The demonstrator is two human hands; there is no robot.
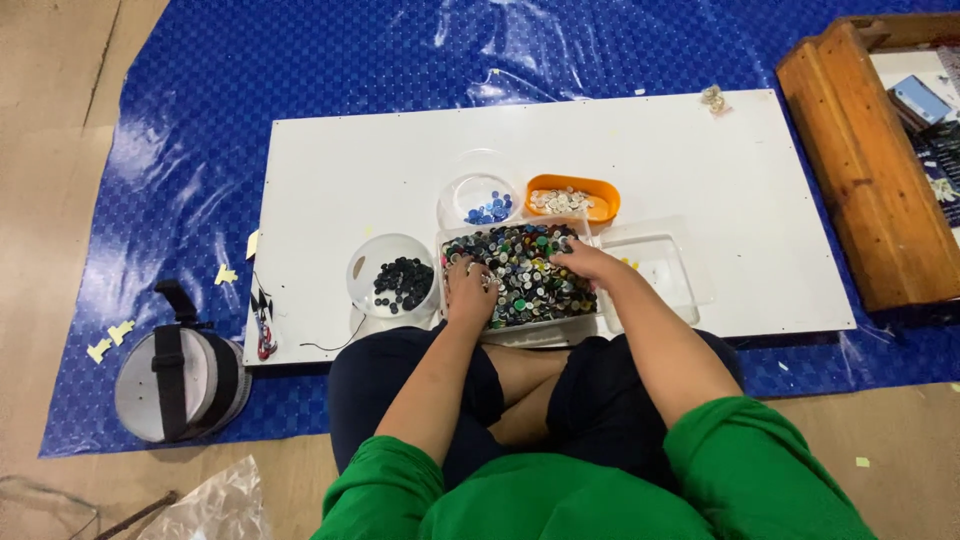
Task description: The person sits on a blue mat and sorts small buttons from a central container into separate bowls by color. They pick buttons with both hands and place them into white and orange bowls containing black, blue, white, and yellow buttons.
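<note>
The box of mixed buttons (pixel 520 275) sits on the near edge of a white board (pixel 700 170), right in front of the person's crossed legs. It is a clear box, full of buttons in lots of colours: black, white, green and blue.

Both hands are in the box. The left hand (pixel 470 290) lies flat on the buttons on the left side, with its fingers a little apart. I cannot tell if it is holding any button. The right hand (pixel 585 262) is on the buttons at the right side, near the top. Its fingers are bent and close together, with the tips down in the pile. I cannot tell if they pinch a button.

Other dishes stand around the box. A clear round bowl with black buttons (pixel 395 278) is just to the left. A clear round bowl with blue buttons (pixel 480 203) is behind the box. An orange dish with white buttons (pixel 572 199) is beside that one. A clear tray (pixel 655 268) is just to the right of the box, with a few yellow bits in it.

The board lies on a blue mat (pixel 300 60). A wooden crate (pixel 860 160) is far to the right. A grey round bag with a black strap (pixel 180 380) is on the left.
</note>
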